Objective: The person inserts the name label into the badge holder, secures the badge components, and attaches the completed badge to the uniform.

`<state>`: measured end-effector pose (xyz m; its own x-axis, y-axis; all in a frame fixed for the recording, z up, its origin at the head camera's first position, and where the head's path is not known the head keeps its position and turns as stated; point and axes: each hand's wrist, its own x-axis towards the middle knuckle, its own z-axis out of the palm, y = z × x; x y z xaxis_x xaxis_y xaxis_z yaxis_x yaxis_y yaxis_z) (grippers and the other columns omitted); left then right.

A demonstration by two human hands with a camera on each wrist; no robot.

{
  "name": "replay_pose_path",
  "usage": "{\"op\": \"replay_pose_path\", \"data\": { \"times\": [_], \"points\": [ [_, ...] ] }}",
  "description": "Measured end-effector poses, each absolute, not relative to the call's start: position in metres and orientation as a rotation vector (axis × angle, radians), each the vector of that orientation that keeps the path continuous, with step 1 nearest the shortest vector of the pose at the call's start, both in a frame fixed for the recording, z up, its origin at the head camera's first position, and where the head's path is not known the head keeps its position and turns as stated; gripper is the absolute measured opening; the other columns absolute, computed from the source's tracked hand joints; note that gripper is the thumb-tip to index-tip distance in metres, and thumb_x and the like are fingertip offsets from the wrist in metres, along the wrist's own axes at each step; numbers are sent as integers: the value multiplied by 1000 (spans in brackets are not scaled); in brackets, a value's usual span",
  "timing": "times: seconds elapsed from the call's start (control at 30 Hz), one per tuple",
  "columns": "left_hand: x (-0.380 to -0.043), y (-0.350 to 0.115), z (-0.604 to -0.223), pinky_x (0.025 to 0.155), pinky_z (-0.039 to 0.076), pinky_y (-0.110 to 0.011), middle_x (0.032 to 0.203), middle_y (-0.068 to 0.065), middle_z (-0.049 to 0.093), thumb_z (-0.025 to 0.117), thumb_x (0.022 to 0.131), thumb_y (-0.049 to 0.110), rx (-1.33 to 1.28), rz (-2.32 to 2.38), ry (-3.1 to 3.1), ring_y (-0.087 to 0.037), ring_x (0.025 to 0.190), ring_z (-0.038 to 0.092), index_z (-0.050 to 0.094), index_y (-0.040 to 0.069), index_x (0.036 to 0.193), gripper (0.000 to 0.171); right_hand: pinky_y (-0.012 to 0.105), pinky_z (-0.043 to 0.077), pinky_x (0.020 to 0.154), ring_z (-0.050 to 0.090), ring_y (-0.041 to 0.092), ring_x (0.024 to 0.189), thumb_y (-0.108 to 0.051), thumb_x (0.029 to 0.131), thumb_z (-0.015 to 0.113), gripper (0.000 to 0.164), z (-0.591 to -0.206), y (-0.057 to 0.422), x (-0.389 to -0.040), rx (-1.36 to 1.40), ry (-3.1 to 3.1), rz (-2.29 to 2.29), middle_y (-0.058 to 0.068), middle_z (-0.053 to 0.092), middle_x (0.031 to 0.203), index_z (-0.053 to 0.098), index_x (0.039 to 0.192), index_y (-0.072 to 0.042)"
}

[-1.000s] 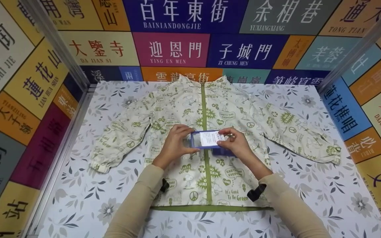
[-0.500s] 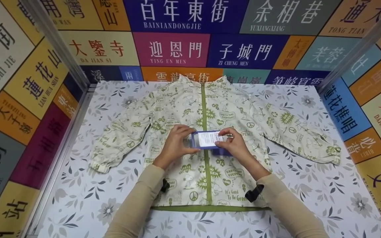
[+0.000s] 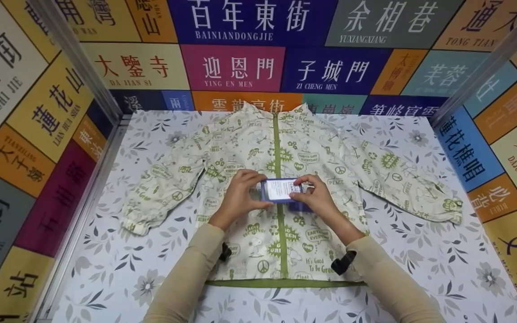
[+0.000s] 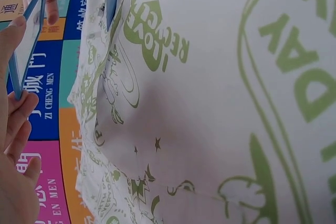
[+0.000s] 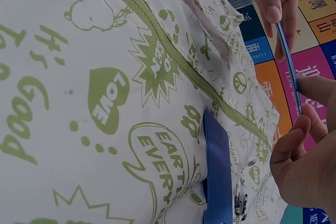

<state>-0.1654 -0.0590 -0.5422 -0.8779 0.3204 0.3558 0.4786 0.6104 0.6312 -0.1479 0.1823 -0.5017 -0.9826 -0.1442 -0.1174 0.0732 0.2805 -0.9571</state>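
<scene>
Above a spread jacket (image 3: 249,148) with green print, both hands hold a blue-edged badge holder (image 3: 263,191). The left hand (image 3: 242,194) grips its left end between the thumb below and the fingers above. A white printed card (image 3: 280,189) lies within the blue frame. At the right end, the right hand (image 3: 317,196) pinches the card and holder with thumb and fingers. Seen edge-on in the right wrist view, the holder (image 5: 290,66) is thin and flat. Another flat blue piece (image 5: 217,166) lies on the jacket below the right hand, with a shiny metal clip (image 5: 241,203) beside it.
The jacket's sleeves (image 3: 164,188) reach out to both sides on a flower-patterned table cover (image 3: 146,285). A green zip (image 3: 277,148) runs down its middle. Sign-printed panels (image 3: 231,67) wall the table at the back and both sides.
The white card has slid left within the blue holder, and the right hand has moved slightly left with it. The left hand keeps nearly the same place.
</scene>
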Motion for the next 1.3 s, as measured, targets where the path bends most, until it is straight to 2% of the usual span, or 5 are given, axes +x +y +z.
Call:
{"op": "replay_pose_path", "data": {
  "times": [0.6, 0.87, 1.0, 1.1, 1.3],
  "points": [
    [-168, -59, -544, 108, 44, -44, 121, -4, 71, 94, 59, 40, -663, -1091, -2636, -24, 120, 54, 69, 10, 123, 76, 17, 38, 52, 41, 5, 56, -4, 81, 78, 36, -498, 179, -148, -66, 2359, -1791, 14, 51, 124, 61, 112, 4],
    [-167, -61, -542, 110, 43, -44, 124, -3, 70, 93, 61, 42, -626, -1084, -2675, -23, 122, 53, 68, 13, 125, 74, 20, 47, 60, 48, 5, 55, -5, 83, 75, 39, -488, 190, -155, -83, 2338, -1816, 14, 57, 123, 59, 117, 6],
    [-167, -63, -541, 109, 43, -43, 124, -3, 69, 93, 61, 40, -614, -1082, -2676, -22, 122, 53, 68, 14, 125, 74, 20, 41, 55, 43, 5, 54, -8, 86, 75, 38, -479, 195, -159, -95, 2350, -1829, -2, 59, 100, 60, 119, 1],
    [-167, -64, -542, 109, 44, -44, 124, -2, 69, 93, 61, 40, -614, -1087, -2674, -22, 121, 53, 67, 14, 125, 74, 21, 35, 49, 38, 5, 51, -10, 86, 76, 39, -487, 201, -164, -103, 2351, -1832, -6, 55, 78, 60, 121, -1],
    [-167, -67, -544, 109, 44, -46, 125, -4, 69, 93, 61, 41, -622, -1091, -2664, -24, 123, 52, 67, 12, 126, 76, 24, 35, 49, 36, 6, 50, -16, 86, 77, 46, -512, 219, -169, -102, 2333, -1842, -10, 48, 63, 58, 125, 0]
  ]
}}
